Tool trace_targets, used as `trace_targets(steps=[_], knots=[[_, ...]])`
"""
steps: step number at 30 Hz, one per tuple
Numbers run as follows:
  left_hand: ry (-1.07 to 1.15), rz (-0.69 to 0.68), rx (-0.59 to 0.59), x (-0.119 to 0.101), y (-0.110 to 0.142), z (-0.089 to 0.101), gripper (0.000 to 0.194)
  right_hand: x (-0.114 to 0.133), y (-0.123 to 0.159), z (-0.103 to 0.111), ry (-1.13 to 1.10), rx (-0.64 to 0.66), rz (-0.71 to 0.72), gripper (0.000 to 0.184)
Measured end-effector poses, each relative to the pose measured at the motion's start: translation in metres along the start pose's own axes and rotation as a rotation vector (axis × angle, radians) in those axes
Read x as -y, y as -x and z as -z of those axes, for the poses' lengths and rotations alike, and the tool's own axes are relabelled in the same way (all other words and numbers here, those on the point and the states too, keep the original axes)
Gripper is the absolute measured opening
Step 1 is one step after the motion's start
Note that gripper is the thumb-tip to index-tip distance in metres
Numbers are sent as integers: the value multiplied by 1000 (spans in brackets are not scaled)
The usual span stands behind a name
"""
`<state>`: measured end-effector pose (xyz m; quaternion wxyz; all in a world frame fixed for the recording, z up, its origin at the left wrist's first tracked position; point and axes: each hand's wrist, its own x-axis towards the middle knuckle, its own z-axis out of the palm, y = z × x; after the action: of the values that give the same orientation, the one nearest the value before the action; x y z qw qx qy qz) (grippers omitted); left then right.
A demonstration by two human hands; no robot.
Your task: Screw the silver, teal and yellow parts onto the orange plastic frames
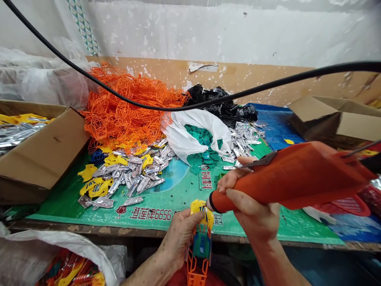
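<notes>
My left hand (pixel 177 235) is closed around a plastic toy car body (pixel 201 245) at the front edge of the table. It has a yellow front piece with blue markings, an orange frame and a dark green block in the middle. My right hand (pixel 253 208) grips an orange-red electric screwdriver (pixel 285 178), fingers wrapped round its front part. The tool lies tilted, its dark tip against or just beside the yellow piece; the exact contact point is hidden. Silver and yellow parts (pixel 131 174) lie loose on the table beyond my left hand.
A black cable (pixel 166 108) hangs across the view. Behind are heaped orange frames (pixel 131 103), black parts (pixel 214 99) and a white bag (pixel 181 135) of green pieces. Cardboard boxes (pixel 44 155) flank the table. At lower left, a sack (pixel 89 246) holds coloured toy parts.
</notes>
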<state>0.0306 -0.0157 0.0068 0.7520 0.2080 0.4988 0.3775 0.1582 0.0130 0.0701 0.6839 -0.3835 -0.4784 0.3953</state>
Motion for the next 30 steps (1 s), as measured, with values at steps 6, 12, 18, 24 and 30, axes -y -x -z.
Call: trace_targets(steps=[6,12,18,24,30], knots=[[-24,-36,7,0,2,0,27,-1,2,1,-27,38,17,50],[16,-41,7,1,2,1,29,-4,4,-1,-85,56,11,47],[22,-40,14,2,3,4,30,-1,4,-4,-126,40,15,45],[-4,-25,55,-6,3,9,31,20,-14,3,-125,-42,94,46],[36,-1,70,-8,0,14,27,4,-50,33,2,-238,218,38]])
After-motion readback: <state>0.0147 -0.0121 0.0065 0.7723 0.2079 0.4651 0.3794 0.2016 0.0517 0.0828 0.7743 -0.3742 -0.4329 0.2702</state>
